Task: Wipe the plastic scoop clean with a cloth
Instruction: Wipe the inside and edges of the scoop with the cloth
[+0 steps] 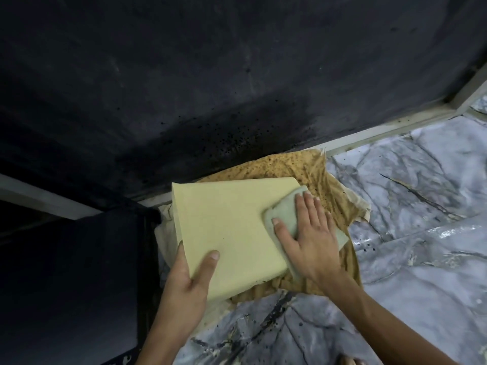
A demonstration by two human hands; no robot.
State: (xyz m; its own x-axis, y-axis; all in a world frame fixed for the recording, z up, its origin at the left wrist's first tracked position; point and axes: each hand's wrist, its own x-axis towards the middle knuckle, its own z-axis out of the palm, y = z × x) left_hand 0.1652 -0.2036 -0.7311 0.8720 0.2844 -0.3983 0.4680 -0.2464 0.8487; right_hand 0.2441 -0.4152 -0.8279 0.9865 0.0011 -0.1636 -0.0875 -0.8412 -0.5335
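A pale yellow plastic scoop (229, 227) lies with its flat, wide underside up, tilted over a stained brown paper. My left hand (188, 280) grips its near left corner, thumb on top. My right hand (308, 238) lies flat with fingers spread, pressing a folded pale green cloth (283, 214) onto the scoop's right edge. Part of the cloth sticks out beyond my palm on the right.
The greasy brown paper (321, 177) under the scoop is spotted with dark specks. It rests on a grey marbled floor (411, 196) with black splatter. A dark, soot-stained wall (210, 88) with a pale skirting strip (390, 127) rises behind. A dark block (79, 285) stands at left.
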